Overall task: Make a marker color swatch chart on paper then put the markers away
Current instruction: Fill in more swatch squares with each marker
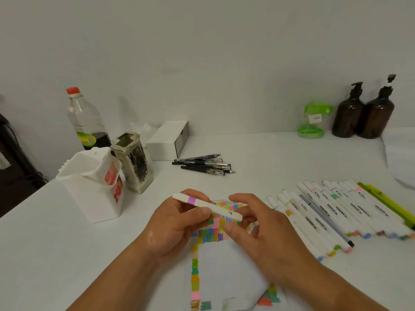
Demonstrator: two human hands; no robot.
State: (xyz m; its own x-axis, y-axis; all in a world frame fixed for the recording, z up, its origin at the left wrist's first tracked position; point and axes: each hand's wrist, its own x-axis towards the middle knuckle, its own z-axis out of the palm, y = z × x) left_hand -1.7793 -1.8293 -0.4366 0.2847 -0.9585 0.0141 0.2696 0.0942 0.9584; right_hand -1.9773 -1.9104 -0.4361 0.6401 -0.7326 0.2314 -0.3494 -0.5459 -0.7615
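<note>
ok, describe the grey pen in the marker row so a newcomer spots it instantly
Go to the right side of the white table, where a row of white markers lies beside the swatch paper. Toward the row's left lies one slim grey pen; its neighbours are all thicker and white-bodied.

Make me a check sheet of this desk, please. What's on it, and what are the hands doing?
Surface: white table.
Job's things: paper with colour swatches under the hands; one marker held above it; row of markers lying at right.
Clutter: black pens, white tub, carton holder, bottle, white box, green jar, two brown pump bottles.
Hands: left hand grips the marker; right hand pinches its other end.
Cables: nothing seen.
Surroundings: plain white wall behind.
</note>
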